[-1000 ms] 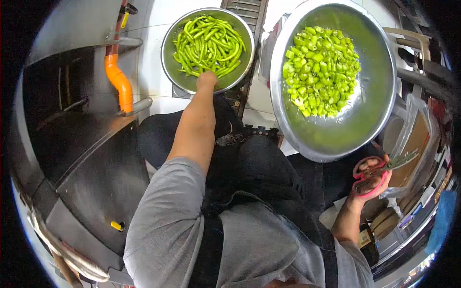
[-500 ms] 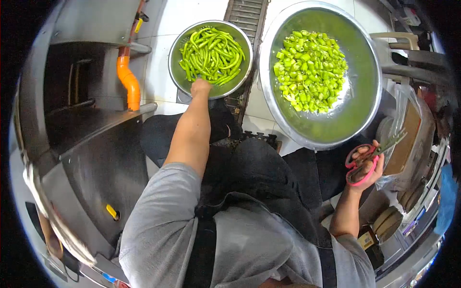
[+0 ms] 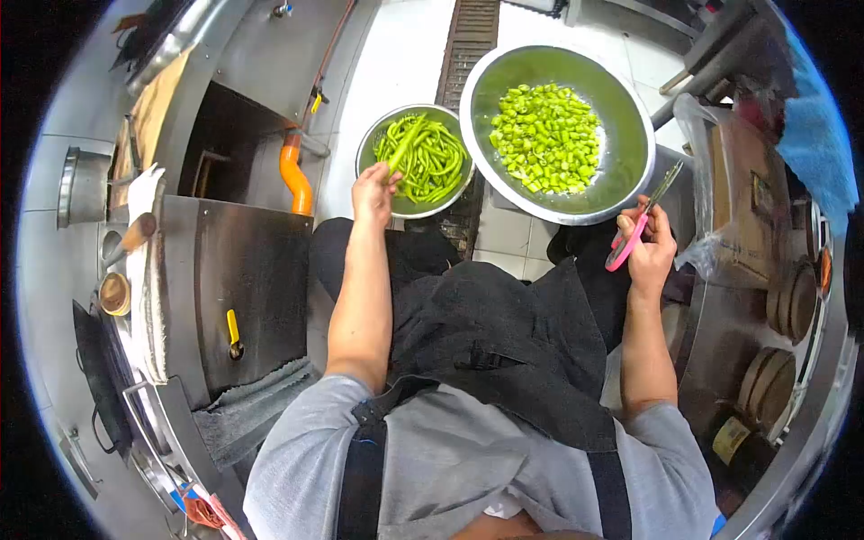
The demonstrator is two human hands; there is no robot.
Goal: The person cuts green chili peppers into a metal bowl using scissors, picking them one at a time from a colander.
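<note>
My left hand is closed on one or more long green peppers, raised over the near left edge of the smaller metal bowl. Whole green peppers fill that bowl. To its right, a large metal bowl holds a heap of cut green pepper pieces. Near its lower right rim, my right hand grips scissors with pink handles, their blades pointing up and to the right. How far the blades are apart is hard to tell.
An orange pipe and a steel cabinet with a yellow-handled valve stand at the left. A floor drain grate runs behind the bowls. On the right are a plastic-wrapped box and a blue cloth.
My left hand has lifted out of the smaller bowl with pepper in it. My right hand has raised the scissors and turned them more upright. The camera view has shifted.
</note>
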